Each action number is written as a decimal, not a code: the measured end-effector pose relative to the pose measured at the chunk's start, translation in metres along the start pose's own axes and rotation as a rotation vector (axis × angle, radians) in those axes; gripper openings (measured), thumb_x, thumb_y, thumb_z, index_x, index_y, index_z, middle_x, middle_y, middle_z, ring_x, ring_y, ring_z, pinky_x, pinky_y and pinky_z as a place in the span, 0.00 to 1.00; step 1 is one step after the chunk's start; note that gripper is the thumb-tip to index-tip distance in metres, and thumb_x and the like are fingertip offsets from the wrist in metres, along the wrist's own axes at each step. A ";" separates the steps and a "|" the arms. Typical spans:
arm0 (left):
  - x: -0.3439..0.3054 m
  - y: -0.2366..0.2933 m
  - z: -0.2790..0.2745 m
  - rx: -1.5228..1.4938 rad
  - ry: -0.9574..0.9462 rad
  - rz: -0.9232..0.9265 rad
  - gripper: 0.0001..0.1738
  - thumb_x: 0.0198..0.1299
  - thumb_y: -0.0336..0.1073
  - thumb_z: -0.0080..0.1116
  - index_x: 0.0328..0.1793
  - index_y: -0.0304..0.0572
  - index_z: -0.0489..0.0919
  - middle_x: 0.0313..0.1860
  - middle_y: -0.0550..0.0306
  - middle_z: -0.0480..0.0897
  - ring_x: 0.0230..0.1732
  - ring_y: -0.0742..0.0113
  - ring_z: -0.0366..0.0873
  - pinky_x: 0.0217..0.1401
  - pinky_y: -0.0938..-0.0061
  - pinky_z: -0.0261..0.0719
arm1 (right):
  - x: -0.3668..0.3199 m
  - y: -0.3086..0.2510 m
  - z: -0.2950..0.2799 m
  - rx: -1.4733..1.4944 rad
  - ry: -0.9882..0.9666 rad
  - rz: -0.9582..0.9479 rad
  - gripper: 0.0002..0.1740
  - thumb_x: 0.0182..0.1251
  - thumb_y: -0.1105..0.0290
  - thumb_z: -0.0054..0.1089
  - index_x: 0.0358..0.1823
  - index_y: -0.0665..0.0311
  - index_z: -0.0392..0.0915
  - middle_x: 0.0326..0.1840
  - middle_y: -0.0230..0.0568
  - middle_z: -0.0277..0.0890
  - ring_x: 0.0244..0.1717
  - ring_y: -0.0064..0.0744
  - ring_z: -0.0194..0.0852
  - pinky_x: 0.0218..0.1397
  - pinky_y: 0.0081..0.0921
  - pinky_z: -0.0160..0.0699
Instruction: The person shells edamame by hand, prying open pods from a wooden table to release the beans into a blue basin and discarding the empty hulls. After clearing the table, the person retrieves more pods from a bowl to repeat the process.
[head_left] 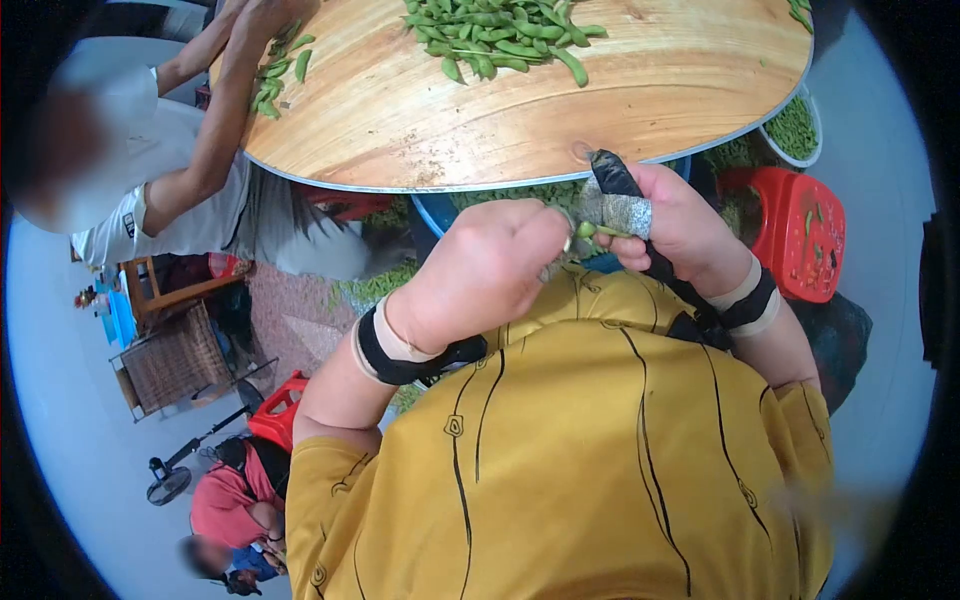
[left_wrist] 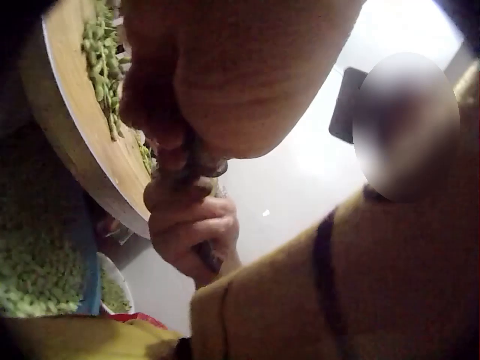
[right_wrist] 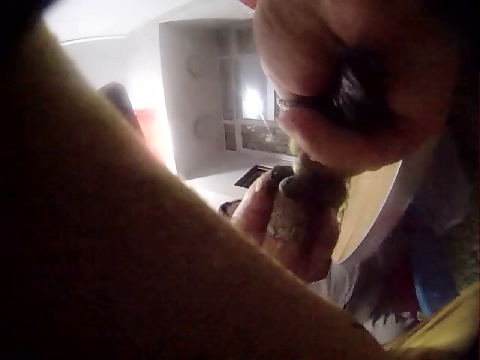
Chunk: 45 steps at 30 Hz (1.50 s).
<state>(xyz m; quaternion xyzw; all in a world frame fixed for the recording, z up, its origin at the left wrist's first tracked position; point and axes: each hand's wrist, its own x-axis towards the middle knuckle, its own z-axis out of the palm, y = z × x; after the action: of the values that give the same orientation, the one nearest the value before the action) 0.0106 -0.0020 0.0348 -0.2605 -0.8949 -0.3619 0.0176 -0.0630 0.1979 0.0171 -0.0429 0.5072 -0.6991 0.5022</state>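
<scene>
In the head view a green pod (head_left: 590,230) is between the two hands, just off the near edge of the round wooden table (head_left: 370,140). The left hand (head_left: 490,265) pinches one end of it with curled fingers. Silver and black tape wraps fingers of the right hand (head_left: 690,220), which grips the pod's other end. Both wrist views are dark; the left hand (left_wrist: 247,75) and right hand (left_wrist: 195,232) meet there, and the right wrist view shows the right hand (right_wrist: 360,90) against the left hand (right_wrist: 292,225).
A heap of green pods (head_left: 500,35) lies on the table. Below its edge is a blue tub (head_left: 430,213) of shelled beans; at right, a white bowl (head_left: 795,130) of beans and a red stool (head_left: 800,235). Another person (head_left: 200,180) sits at the left.
</scene>
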 end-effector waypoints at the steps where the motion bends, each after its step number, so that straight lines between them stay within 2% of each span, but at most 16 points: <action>1: 0.000 0.002 0.001 0.089 0.010 0.063 0.07 0.43 0.26 0.56 0.31 0.39 0.72 0.24 0.50 0.70 0.27 0.50 0.73 0.30 0.62 0.73 | -0.001 0.000 -0.003 0.065 -0.044 0.060 0.07 0.66 0.69 0.55 0.38 0.65 0.74 0.28 0.33 0.73 0.17 0.12 0.60 0.18 0.13 0.57; 5: 0.000 0.005 0.002 0.364 0.025 0.287 0.07 0.44 0.29 0.56 0.31 0.41 0.72 0.21 0.56 0.67 0.24 0.58 0.72 0.26 0.68 0.73 | -0.001 0.008 -0.015 0.312 -0.177 0.238 0.06 0.67 0.71 0.54 0.40 0.65 0.74 0.28 0.33 0.72 0.17 0.11 0.59 0.17 0.11 0.53; 9: -0.003 -0.005 0.003 0.308 0.029 0.367 0.08 0.43 0.29 0.56 0.33 0.41 0.73 0.22 0.56 0.67 0.24 0.57 0.72 0.25 0.70 0.72 | -0.001 0.009 -0.015 0.376 -0.250 0.259 0.06 0.67 0.71 0.54 0.41 0.64 0.73 0.27 0.34 0.72 0.16 0.11 0.58 0.17 0.10 0.52; 12: -0.002 -0.007 0.000 0.173 0.062 0.083 0.06 0.53 0.31 0.59 0.37 0.39 0.77 0.26 0.55 0.75 0.24 0.61 0.74 0.26 0.75 0.73 | 0.001 0.002 -0.006 0.248 -0.130 0.072 0.07 0.67 0.70 0.55 0.43 0.64 0.74 0.29 0.34 0.73 0.17 0.11 0.61 0.17 0.11 0.56; 14: -0.002 -0.005 0.001 -0.905 -0.045 -0.708 0.10 0.64 0.37 0.56 0.44 0.38 0.78 0.27 0.59 0.77 0.22 0.73 0.72 0.25 0.81 0.70 | 0.002 0.001 -0.004 -0.128 -0.039 -0.157 0.09 0.68 0.69 0.55 0.45 0.65 0.74 0.30 0.32 0.75 0.19 0.12 0.66 0.18 0.11 0.62; 15: -0.005 -0.007 0.005 -1.050 -0.069 -0.692 0.14 0.67 0.39 0.54 0.50 0.36 0.77 0.28 0.65 0.77 0.23 0.82 0.69 0.25 0.86 0.67 | 0.001 0.000 -0.003 -0.270 -0.016 -0.165 0.10 0.68 0.70 0.55 0.46 0.66 0.74 0.29 0.29 0.75 0.22 0.12 0.70 0.20 0.11 0.67; 23: -0.005 -0.008 0.014 -0.901 0.005 -0.509 0.07 0.67 0.32 0.52 0.48 0.38 0.76 0.26 0.68 0.75 0.25 0.83 0.70 0.25 0.85 0.69 | 0.000 0.000 0.002 -0.249 0.012 -0.160 0.08 0.67 0.72 0.54 0.45 0.65 0.74 0.26 0.28 0.73 0.22 0.14 0.70 0.21 0.12 0.70; 25: -0.003 -0.014 0.011 -0.183 0.067 -0.059 0.03 0.63 0.29 0.54 0.41 0.38 0.76 0.24 0.63 0.76 0.24 0.76 0.72 0.25 0.79 0.70 | 0.002 0.001 0.001 -0.041 -0.026 -0.035 0.08 0.66 0.70 0.56 0.43 0.66 0.74 0.24 0.28 0.72 0.19 0.13 0.66 0.19 0.13 0.66; 28: -0.001 -0.010 0.007 -0.040 0.038 -0.019 0.02 0.59 0.27 0.56 0.36 0.37 0.75 0.23 0.55 0.75 0.23 0.64 0.74 0.26 0.74 0.72 | 0.003 0.007 -0.009 0.178 -0.101 0.068 0.08 0.65 0.70 0.57 0.41 0.66 0.74 0.25 0.29 0.72 0.17 0.11 0.61 0.17 0.12 0.59; 29: -0.002 -0.008 0.009 -0.041 0.036 -0.019 0.02 0.59 0.27 0.56 0.36 0.37 0.75 0.23 0.55 0.75 0.23 0.64 0.74 0.26 0.74 0.72 | 0.002 0.008 -0.010 0.180 -0.100 0.068 0.08 0.65 0.70 0.57 0.41 0.66 0.74 0.25 0.29 0.72 0.17 0.11 0.61 0.17 0.12 0.59; 31: -0.004 -0.006 0.013 -0.568 0.013 -0.281 0.04 0.56 0.26 0.57 0.37 0.36 0.75 0.23 0.50 0.73 0.23 0.58 0.74 0.27 0.72 0.72 | 0.001 0.008 -0.011 0.278 -0.141 0.085 0.08 0.64 0.71 0.56 0.42 0.67 0.74 0.27 0.32 0.72 0.18 0.10 0.59 0.17 0.10 0.54; 34: -0.004 -0.011 0.011 -0.186 0.048 -0.069 0.02 0.59 0.26 0.55 0.38 0.36 0.76 0.24 0.55 0.76 0.23 0.68 0.75 0.28 0.76 0.73 | 0.007 0.013 -0.019 0.433 -0.218 0.156 0.08 0.64 0.73 0.55 0.43 0.67 0.74 0.29 0.34 0.73 0.18 0.09 0.60 0.17 0.09 0.55; 38: -0.010 -0.006 0.010 -0.152 0.022 -0.260 0.04 0.63 0.26 0.52 0.43 0.36 0.76 0.28 0.59 0.80 0.26 0.74 0.76 0.29 0.79 0.74 | 0.006 0.014 -0.018 0.410 -0.176 0.141 0.09 0.64 0.73 0.56 0.44 0.67 0.74 0.30 0.34 0.73 0.19 0.10 0.62 0.17 0.10 0.56; 40: -0.010 -0.004 0.011 -0.892 0.104 -0.705 0.07 0.60 0.24 0.52 0.44 0.35 0.75 0.31 0.59 0.80 0.31 0.72 0.79 0.34 0.77 0.77 | 0.006 0.013 -0.015 0.329 -0.130 0.074 0.09 0.64 0.71 0.57 0.43 0.67 0.75 0.29 0.33 0.74 0.19 0.11 0.63 0.17 0.11 0.59; 44: -0.011 -0.011 0.029 -0.840 0.199 -0.428 0.11 0.61 0.24 0.53 0.49 0.34 0.74 0.38 0.61 0.80 0.40 0.80 0.76 0.39 0.82 0.77 | 0.010 0.017 -0.010 0.182 -0.097 0.026 0.08 0.63 0.70 0.57 0.41 0.67 0.75 0.27 0.31 0.74 0.19 0.12 0.65 0.17 0.12 0.63; 45: -0.011 -0.013 0.029 -0.700 0.166 -0.371 0.13 0.59 0.24 0.57 0.51 0.35 0.74 0.37 0.56 0.80 0.39 0.68 0.81 0.38 0.75 0.79 | 0.010 0.016 -0.009 0.112 -0.078 0.024 0.08 0.64 0.70 0.56 0.40 0.67 0.76 0.27 0.31 0.74 0.18 0.13 0.65 0.17 0.12 0.64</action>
<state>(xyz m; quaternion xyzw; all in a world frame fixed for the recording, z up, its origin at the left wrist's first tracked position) 0.0183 0.0042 0.0032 -0.0547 -0.7449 -0.6617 -0.0658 -0.0625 0.1968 -0.0032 -0.0360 0.4476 -0.7182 0.5316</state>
